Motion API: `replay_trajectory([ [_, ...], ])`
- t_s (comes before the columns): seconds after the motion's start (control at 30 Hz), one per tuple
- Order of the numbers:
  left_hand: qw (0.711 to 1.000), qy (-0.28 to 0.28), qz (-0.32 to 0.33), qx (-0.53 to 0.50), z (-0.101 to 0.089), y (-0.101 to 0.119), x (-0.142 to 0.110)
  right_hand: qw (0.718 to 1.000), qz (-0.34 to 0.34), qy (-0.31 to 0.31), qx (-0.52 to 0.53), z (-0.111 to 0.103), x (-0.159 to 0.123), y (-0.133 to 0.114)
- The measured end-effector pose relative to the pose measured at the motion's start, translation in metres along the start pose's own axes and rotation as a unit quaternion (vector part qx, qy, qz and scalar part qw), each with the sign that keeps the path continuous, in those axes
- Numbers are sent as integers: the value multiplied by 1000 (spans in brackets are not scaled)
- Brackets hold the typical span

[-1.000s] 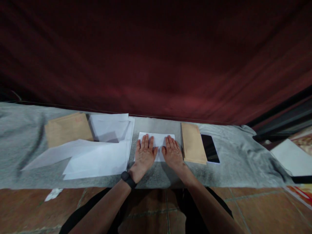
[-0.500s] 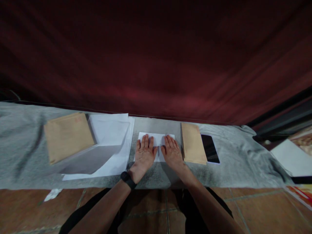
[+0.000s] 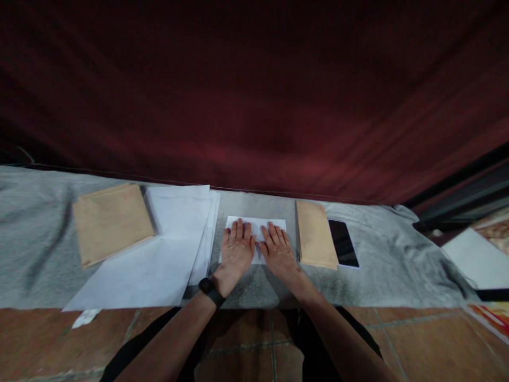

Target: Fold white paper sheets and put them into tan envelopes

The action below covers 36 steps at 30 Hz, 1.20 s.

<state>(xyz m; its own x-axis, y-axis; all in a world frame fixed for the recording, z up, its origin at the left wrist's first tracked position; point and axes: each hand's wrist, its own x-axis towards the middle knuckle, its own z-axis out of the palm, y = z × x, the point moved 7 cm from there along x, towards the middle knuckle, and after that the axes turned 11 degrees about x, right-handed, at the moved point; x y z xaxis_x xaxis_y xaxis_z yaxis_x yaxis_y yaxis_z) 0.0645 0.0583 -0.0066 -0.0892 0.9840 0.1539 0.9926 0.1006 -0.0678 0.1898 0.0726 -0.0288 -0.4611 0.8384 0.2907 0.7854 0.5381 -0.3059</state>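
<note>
Both palms lie flat on a small white sheet of paper (image 3: 257, 225), which looks folded and rests on the grey cloth. My left hand (image 3: 238, 249) covers its left part, with the fingers stretched out and pointing away from me. On its right part lies my right hand (image 3: 278, 252), open, fingers slightly spread. The two thumbs nearly meet over the middle. To the left is a pile of larger white sheets (image 3: 175, 260). A stack of brown envelopes (image 3: 113, 223) sits partly on those sheets. Right of my right hand is a narrower stack of brown envelopes (image 3: 317, 233).
A phone (image 3: 343, 243) with a dark screen lies beside the right envelopes. The grey cloth (image 3: 382, 254) covers a long, narrow surface ending at a dark red curtain (image 3: 254, 106). Below, a scrap of white paper (image 3: 86, 318) lies on the tiled floor (image 3: 429, 339).
The top large white sheet on the left has dropped flat, its near corner now reaching the front edge. My right hand's fingers have shifted slightly; both hands stay on the small sheet.
</note>
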Motion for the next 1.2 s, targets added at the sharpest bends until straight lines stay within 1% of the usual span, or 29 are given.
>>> replay_trajectory([
  [0.07, 1000, 9, 17, -17, 1, 6, 1, 1000, 1, -5, -3, 1, 0, 0],
  [0.17, 994, 15, 92, -51, 5, 25, 2, 1000, 0, -13, -14, 4, -1, 0],
  [0.23, 992, 13, 111, -60, 8, 32, 3, 1000, -2, -17, -21, 5, -1, 0],
  [0.33, 994, 12, 92, -50, 10, 31, 8, 1000, -4, -13, -21, 4, -1, 0],
  [0.5, 998, 13, 53, -19, 14, 13, 14, 1000, -11, 9, -12, -2, -1, 0],
  [0.63, 999, 26, 23, 2, 18, -1, 12, 999, -2, 41, -15, -5, -5, 5],
  [0.83, 999, 38, -19, 8, 20, -16, 8, 996, 19, 81, -29, -6, -9, 15],
  [0.97, 998, 47, -32, 7, 18, -20, 6, 995, 34, 88, -43, -6, -10, 16],
  [1.1, 998, 40, -36, 18, 19, -20, 5, 993, 51, 96, -49, -9, -8, 15],
  [1.2, 998, 38, -39, 14, 19, -21, 5, 996, 38, 81, -30, -8, -2, 10],
])
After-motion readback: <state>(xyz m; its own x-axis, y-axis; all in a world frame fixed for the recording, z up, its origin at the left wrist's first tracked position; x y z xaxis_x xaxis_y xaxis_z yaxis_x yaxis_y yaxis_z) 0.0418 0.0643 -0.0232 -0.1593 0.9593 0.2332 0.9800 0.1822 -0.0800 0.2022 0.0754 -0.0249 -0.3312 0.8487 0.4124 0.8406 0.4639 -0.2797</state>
